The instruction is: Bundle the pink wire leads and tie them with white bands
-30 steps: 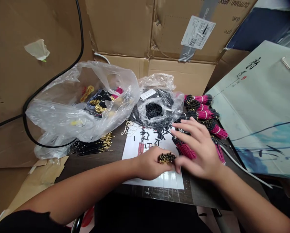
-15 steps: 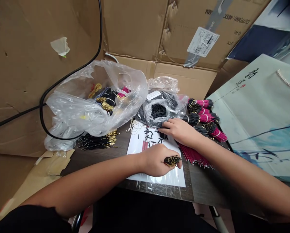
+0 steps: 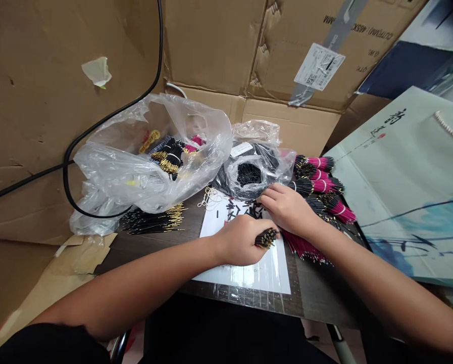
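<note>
My left hand (image 3: 238,241) is closed around a bundle of thin black wires (image 3: 266,238), their gold-coloured ends facing me. Just beyond it is my right hand (image 3: 289,206), its fingers curled together; their tips are at the far side of the left fist, and what they hold is hidden. Short black tube pieces (image 3: 232,208) lie loose on a white sheet (image 3: 266,275) under and ahead of my hands. Past the right fingers, an opened plastic bag of small black tubes (image 3: 249,174) sits on the table.
A clear plastic bag (image 3: 108,169) at left contains tied wire bundles. Black wires with gold tips (image 3: 154,220) lie before it, beside rubber bands (image 3: 210,198). Pink-and-black wire bundles (image 3: 324,185) and loose pink wires (image 3: 305,249) are at right. Cardboard (image 3: 211,45) and a black cable (image 3: 112,115) border the table.
My left hand has moved slightly away from me with the wire bundle, which is now tilted more. My right hand has shifted a little to the right, and the two hands are closer together.
</note>
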### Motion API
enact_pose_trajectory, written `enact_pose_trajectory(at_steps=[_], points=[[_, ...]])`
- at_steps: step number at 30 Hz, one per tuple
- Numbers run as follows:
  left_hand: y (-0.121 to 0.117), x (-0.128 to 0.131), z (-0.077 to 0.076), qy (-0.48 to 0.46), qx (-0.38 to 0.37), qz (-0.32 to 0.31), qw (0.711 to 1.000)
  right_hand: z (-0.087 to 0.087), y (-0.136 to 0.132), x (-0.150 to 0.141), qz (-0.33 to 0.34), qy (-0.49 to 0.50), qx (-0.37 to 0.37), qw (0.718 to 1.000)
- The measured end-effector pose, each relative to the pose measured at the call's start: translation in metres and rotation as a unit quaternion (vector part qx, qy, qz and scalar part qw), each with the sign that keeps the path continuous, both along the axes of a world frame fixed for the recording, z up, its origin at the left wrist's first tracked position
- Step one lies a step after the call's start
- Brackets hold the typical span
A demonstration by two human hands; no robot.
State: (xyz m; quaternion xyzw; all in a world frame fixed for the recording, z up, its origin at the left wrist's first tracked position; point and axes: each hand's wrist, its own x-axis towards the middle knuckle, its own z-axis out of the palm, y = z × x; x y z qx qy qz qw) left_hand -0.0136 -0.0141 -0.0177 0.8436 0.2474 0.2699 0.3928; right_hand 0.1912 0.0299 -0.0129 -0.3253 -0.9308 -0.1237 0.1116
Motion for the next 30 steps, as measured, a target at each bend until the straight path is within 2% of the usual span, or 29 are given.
enact_pose_trajectory(at_steps=[3, 6, 10, 15, 20, 25, 30], points=[[0.002, 0.000, 0.003, 0.014, -0.002, 0.094, 0.995, 0.003, -0.018, 0.007, -0.041, 0.067, 0.022, 0.997], [0.005, 0.000, 0.004, 0.035, -0.028, 0.140, 0.989, 0.002, -0.038, 0.011, -0.079, 0.133, 0.042, 0.987], [0.009, 0.001, 0.002, 0.080, 0.042, 0.142, 0.986, -0.008, -0.059, 0.006, -0.095, 0.171, 0.038, 0.980], [0.011, 0.003, 0.000, 0.200, 0.127, 0.117, 0.965, -0.016, -0.068, -0.001, -0.073, 0.160, 0.026, 0.984], [0.007, 0.007, 0.003, 0.258, 0.159, 0.098, 0.948, -0.021, -0.072, 0.004, -0.059, 0.167, 0.028, 0.984], [0.010, 0.006, -0.005, 0.224, 0.176, 0.062, 0.956, -0.031, -0.077, 0.009, -0.038, 0.217, 0.020, 0.975], [0.011, 0.005, -0.014, 0.063, 0.175, 0.048, 0.981, -0.030, -0.083, 0.011, -0.036, 0.318, 0.011, 0.947]])
